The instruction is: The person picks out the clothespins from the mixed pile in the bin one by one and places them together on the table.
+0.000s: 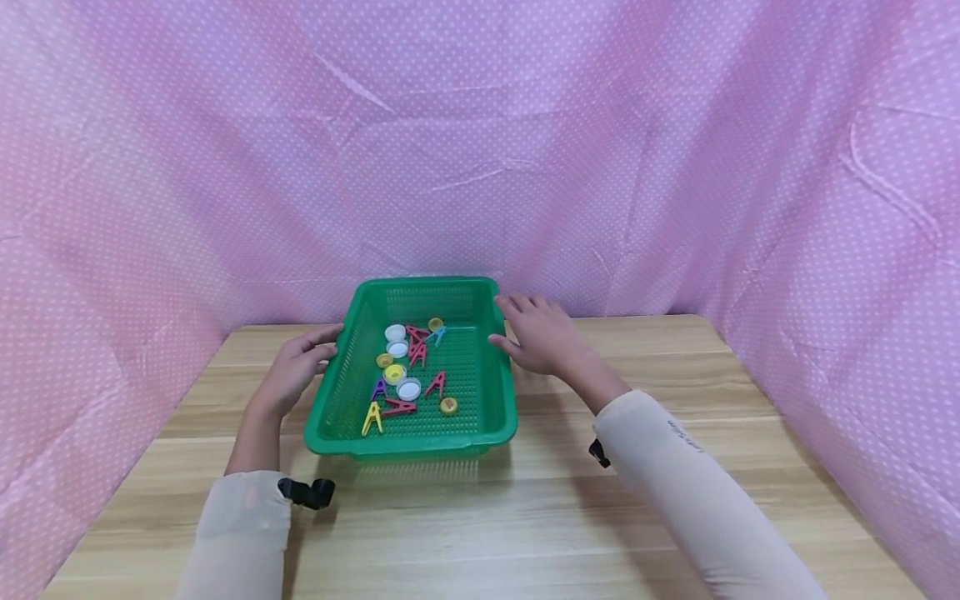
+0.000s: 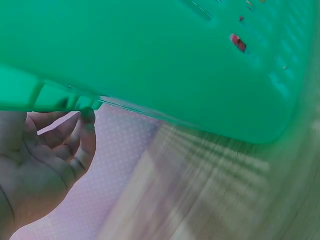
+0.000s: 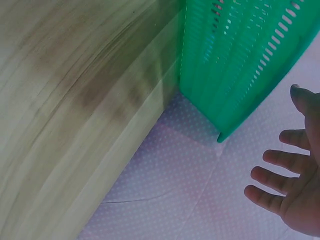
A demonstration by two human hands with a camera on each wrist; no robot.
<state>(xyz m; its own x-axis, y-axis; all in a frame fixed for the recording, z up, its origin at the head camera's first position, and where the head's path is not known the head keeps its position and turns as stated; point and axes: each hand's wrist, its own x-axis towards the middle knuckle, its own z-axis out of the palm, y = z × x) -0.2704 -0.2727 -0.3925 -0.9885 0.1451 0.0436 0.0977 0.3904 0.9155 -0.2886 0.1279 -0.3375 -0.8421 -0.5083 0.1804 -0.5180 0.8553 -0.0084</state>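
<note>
A green plastic basket (image 1: 411, 444) sits on the wooden table, holding clothespins and round caps. My left hand (image 1: 295, 367) grips its left rim, and the left wrist view shows the curved fingers (image 2: 87, 142) meeting the rim from below. My right hand (image 1: 542, 337) is beside the right rim with fingers stretched out. In the right wrist view, that hand's spread fingers (image 3: 287, 160) hold nothing. Inside the basket lie a yellow clothespin (image 1: 372, 418), a purple clothespin (image 1: 380, 388), a light blue clothespin (image 1: 437, 336), several red ones, white caps (image 1: 408, 389) and gold-coloured caps (image 1: 448, 406).
The wooden table (image 1: 637, 517) extends in front of the basket and to both sides. Pink dotted cloth (image 1: 480, 167) hangs behind the table and along its left and right sides. Black wrist mounts (image 1: 307, 492) are strapped over the light sleeves (image 1: 697, 492).
</note>
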